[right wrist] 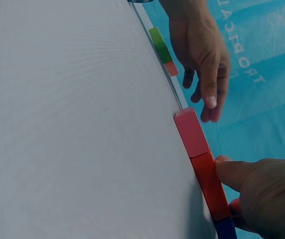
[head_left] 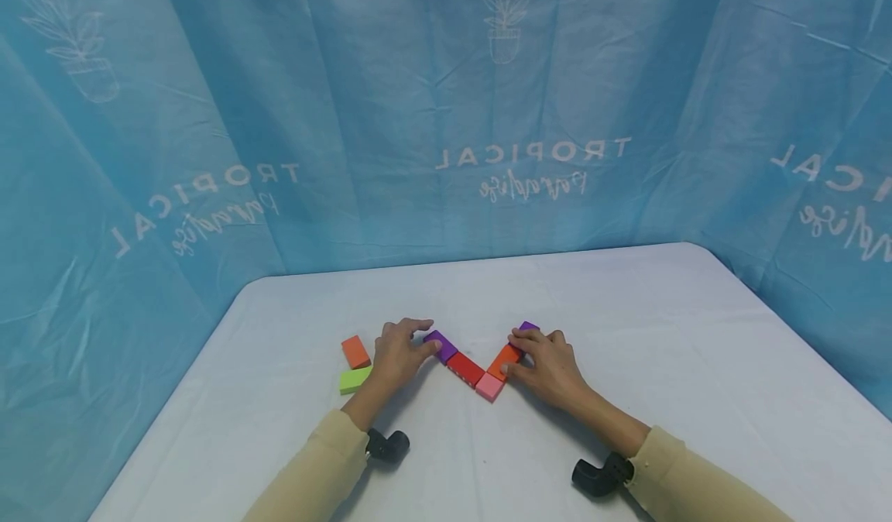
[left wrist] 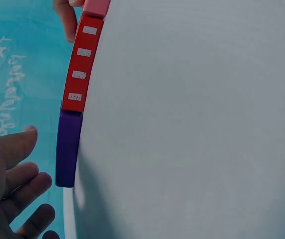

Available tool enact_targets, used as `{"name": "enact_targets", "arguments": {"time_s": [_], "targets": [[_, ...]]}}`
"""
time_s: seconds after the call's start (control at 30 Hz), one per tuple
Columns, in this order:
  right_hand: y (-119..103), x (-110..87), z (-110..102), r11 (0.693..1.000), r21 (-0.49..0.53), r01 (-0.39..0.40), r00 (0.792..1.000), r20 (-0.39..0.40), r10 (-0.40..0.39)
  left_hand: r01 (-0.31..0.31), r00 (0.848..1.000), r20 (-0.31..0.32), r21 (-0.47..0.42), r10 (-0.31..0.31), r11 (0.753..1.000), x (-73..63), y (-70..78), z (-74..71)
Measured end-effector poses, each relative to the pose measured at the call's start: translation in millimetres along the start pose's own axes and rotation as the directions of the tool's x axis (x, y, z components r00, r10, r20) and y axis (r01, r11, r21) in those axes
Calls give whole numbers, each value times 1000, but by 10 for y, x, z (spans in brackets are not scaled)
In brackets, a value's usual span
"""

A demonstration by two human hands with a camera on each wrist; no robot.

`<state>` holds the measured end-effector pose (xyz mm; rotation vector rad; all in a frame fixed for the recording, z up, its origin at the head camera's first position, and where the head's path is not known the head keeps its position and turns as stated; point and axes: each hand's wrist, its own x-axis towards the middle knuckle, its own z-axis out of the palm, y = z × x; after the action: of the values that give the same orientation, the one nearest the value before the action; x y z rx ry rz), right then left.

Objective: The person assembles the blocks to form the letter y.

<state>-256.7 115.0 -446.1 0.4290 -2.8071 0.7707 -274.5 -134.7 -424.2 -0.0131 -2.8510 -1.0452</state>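
Observation:
Colored blocks form a V on the table. Its left arm has a purple block [head_left: 444, 348] and a red block [head_left: 464, 369] with white marks on its side [left wrist: 80, 64]. A pink block [head_left: 489, 387] sits at the corner. Up the right arm run an orange block [head_left: 502, 363] and another purple block [head_left: 530, 326], partly hidden by fingers. My left hand [head_left: 399, 353] is beside the left purple block, thumb and fingers spread; the left wrist view shows a gap between them. My right hand [head_left: 552, 369] pinches the orange block, with the thumb against its side [right wrist: 223, 167].
Left of my left hand lie a loose orange block [head_left: 356, 352] and a lime-green block [head_left: 354, 380], end to end. They rest on a white table [head_left: 627, 313]. A blue printed curtain [head_left: 390, 119] hangs behind the far edge. Each wrist wears a black camera mount [head_left: 596, 477].

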Motion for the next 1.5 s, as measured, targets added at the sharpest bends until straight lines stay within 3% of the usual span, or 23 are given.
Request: {"name": "enact_targets", "arguments": {"time_s": [0.4, 0.67, 0.8, 1.0, 1.1, 1.23, 1.5], "targets": [[-9, -2, -7, 1000, 4, -7, 1000, -1, 7, -22, 996, -84, -56, 17, 998, -231, 43, -218], [-6, -7, -2, 1000, 15, -17, 1000, 0, 17, -22, 995, -96, -86, 13, 996, -391, -37, -386], [-6, -6, -3, 1000, 17, -17, 1000, -2, 17, -28, 996, -91, -93, 19, 995, -465, -118, -504], [-13, -7, -10, 1000, 12, -14, 1000, -6, 14, 38, 998, -39, -51, -40, 998, -555, -300, -703], [-16, -7, -13, 1000, 14, -20, 1000, -2, 20, 37, 999, -33, -44, -38, 998, -586, -400, -781], [-13, -10, -19, 1000, 16, -14, 1000, -2, 14, 38, 999, -17, -29, -38, 999, -618, -530, -849], [3, -2, -7, 1000, 8, -11, 1000, -2, 11, 116, 993, 29, 5, -116, 993, -628, -736, -911]]}}
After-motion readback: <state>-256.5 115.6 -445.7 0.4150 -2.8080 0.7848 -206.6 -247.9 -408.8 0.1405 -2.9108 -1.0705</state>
